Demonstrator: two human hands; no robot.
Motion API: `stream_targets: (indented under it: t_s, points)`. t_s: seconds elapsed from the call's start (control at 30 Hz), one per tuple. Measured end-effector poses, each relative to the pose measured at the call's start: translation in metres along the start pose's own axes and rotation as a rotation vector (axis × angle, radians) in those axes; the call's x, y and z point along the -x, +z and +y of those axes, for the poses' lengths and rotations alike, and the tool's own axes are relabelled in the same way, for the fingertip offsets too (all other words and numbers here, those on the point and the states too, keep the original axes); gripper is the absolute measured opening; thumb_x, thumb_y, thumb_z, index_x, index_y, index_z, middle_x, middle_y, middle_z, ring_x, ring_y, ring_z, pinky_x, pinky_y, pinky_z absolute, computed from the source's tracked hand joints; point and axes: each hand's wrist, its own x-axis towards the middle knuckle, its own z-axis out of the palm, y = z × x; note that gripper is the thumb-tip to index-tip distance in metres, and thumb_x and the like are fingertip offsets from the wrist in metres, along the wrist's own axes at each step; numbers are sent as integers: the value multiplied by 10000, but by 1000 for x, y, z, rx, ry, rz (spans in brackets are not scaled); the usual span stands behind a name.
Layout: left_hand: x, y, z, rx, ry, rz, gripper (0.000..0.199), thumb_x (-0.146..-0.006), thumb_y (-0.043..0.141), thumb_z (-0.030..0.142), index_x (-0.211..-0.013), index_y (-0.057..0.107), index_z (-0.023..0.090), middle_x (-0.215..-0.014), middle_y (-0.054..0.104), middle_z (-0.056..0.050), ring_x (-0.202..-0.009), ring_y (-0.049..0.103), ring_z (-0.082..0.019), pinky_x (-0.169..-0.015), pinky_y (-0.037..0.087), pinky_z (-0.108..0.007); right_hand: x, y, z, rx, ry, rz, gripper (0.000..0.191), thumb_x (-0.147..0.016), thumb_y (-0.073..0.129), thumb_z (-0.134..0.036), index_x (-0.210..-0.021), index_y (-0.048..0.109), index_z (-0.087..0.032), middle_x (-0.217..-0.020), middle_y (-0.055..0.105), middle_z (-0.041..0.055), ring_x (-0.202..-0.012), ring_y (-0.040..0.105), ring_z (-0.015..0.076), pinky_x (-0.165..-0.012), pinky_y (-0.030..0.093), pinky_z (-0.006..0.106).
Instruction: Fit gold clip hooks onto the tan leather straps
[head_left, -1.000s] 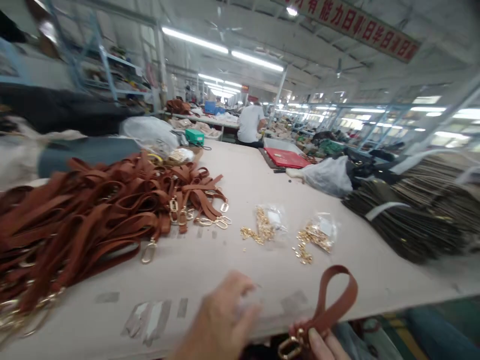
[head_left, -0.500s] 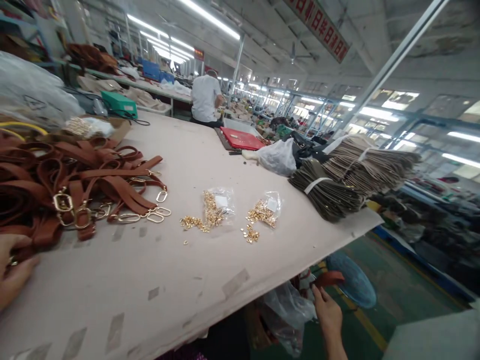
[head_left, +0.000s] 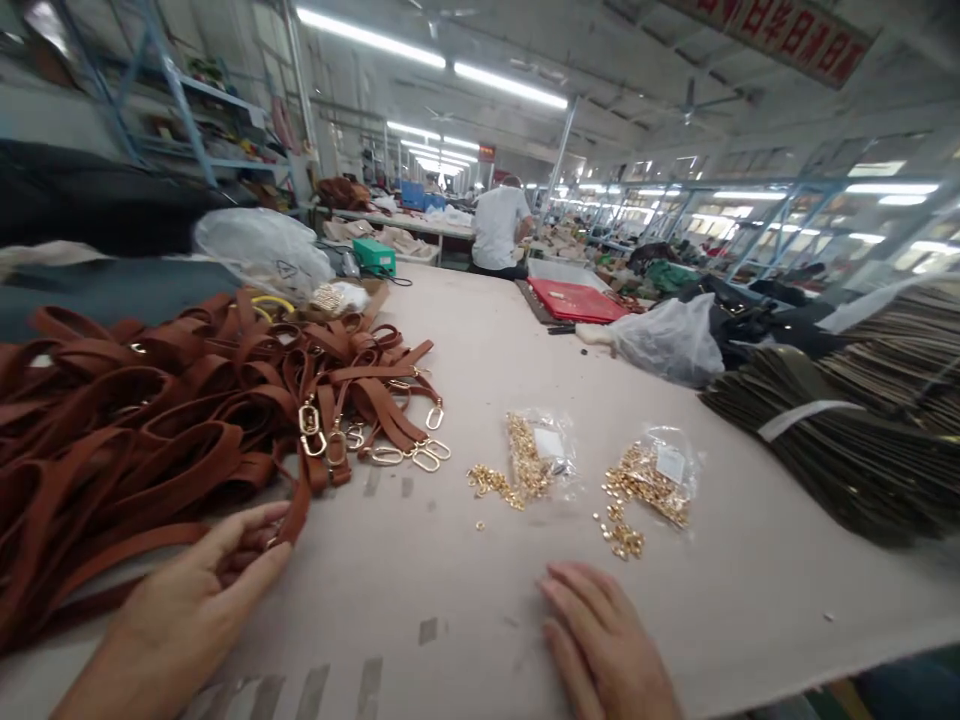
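Observation:
My left hand is closed on a brown leather strap at the near edge of the strap pile. A small metal glint shows between its fingers. My right hand hovers over or rests on the table, fingers stretched forward, with nothing visible in it. Beyond it lie two clear plastic bags of small gold fittings, the left bag and the right bag. Loose gold fittings have spilled in front of each. Gold oval rings sit on the strap ends.
Stacked dark pieces with a white band stand on the right of the table. A crumpled plastic bag and a red folder lie farther back. A green box stands at the far left; a person sits beyond.
My right hand has come up from beside the table edge, where it held a brown strap, onto the tabletop without it. My left hand has come further into view. The camera has turned left.

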Motion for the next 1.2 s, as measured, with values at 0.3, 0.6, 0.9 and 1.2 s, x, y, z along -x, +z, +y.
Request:
stream_targets:
  t_s: [0.3,0.6,0.9,1.2]
  points:
    - [41,-13,27,608,-253,-230,489,-700,776,430,-1104,636,192,-989,713,-45,-813,660,-164,-769,541,-258,-66,79,-26,28,-107,76,358,-954,412,-292,-1151,671,-141,-1101,721,103,-963,675,288,-777,564,414]
    - [76,16,22,693,-109,-426,367,-778,727,403,-1084,681,205,-1028,753,-67,-997,671,-204,-882,497,-263,-71,31,-97,-1168,941,36,354,-771,712,-530,-859,766,-191,-779,753,74,-638,703,200,-599,595,264]
    - [99,42,50,649,35,-685,288,-874,582,258,-1140,675,198,-972,746,-23,-859,665,-166,-824,492,-249,-72,4,-135,-1618,1017,41,300,-611,872,-435,-711,736,-186,-663,726,45,-557,662,167,-562,551,274]
    - [111,37,58,402,224,-687,315,-901,506,190,-1132,710,254,-1004,751,15,-910,675,-170,-851,489,-221,-57,-5,-126,-1393,990,-17,271,-596,856,-455,-681,769,-213,-581,674,14,-551,603,165,-581,519,270]
